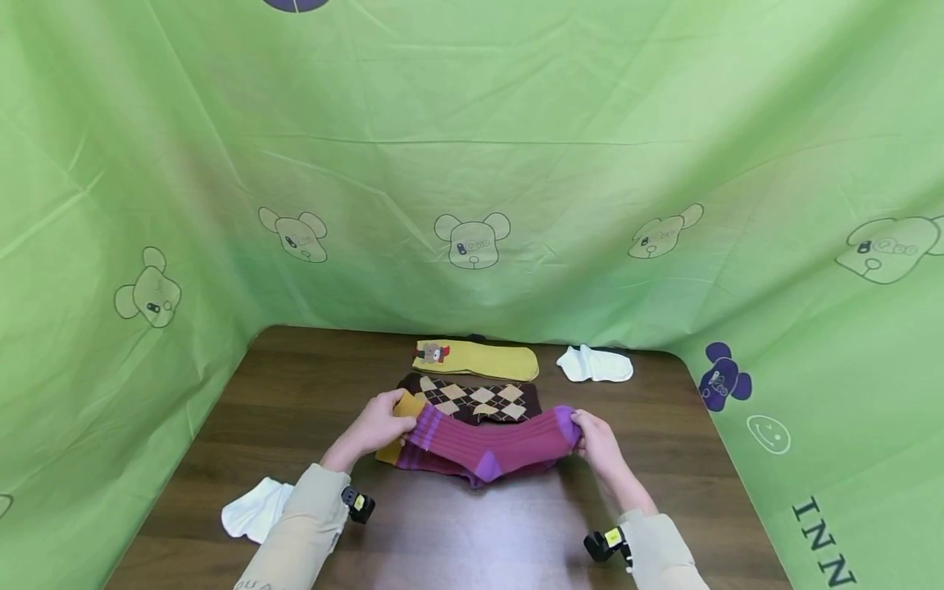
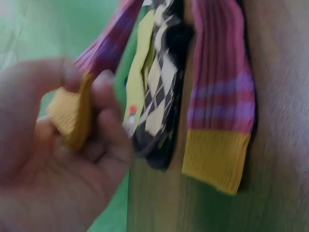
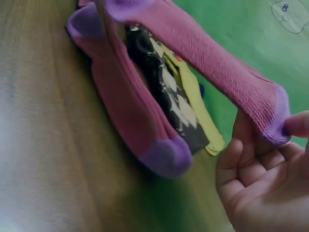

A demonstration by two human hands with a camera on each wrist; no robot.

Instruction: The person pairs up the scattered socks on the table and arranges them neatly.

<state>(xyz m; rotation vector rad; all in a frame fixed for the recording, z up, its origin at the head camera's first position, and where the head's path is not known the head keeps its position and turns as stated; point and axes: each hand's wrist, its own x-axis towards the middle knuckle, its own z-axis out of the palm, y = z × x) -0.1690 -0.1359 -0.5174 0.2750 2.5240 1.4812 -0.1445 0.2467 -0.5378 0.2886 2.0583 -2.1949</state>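
Step in hand, as judged: matching up a pair. The held sock [image 1: 509, 441], maroon with mustard cuff and purple heel and toe, spans the gap between the two hands, raised over its look-alike. This lower sock [image 3: 128, 92] lies flat on the table [image 1: 295, 385], beneath and slightly nearer the person than the held one, with its cuff likewise on the left-hand side and its toe toward the right hand.

Next move, as judged: calls for lowering the upper sock with both ends in step, cuff over cuff and toe over toe, then smoothing. Possible fault: sag at the heel could leave the layers skewed.

Hand pose. Left hand [image 1: 376, 426]: thumb and fingers pinch the mustard cuff, nearly closed on it; the left wrist view shows the cuff folded in the grip. Right hand [image 1: 599, 442]: thumb and a finger nip the purple toe; the other fingers curl loosely below, the palm partly visible in the right wrist view. Both forearms reach forward and angle inward, hands near level with each other.

Surroundings: argyle socks [image 1: 483, 400] just beyond the held sock, between the hands; yellow socks [image 1: 490, 360] beyond those. One white item [image 1: 597, 365] lies past the right hand, another white item [image 1: 258, 510] beside the left forearm.
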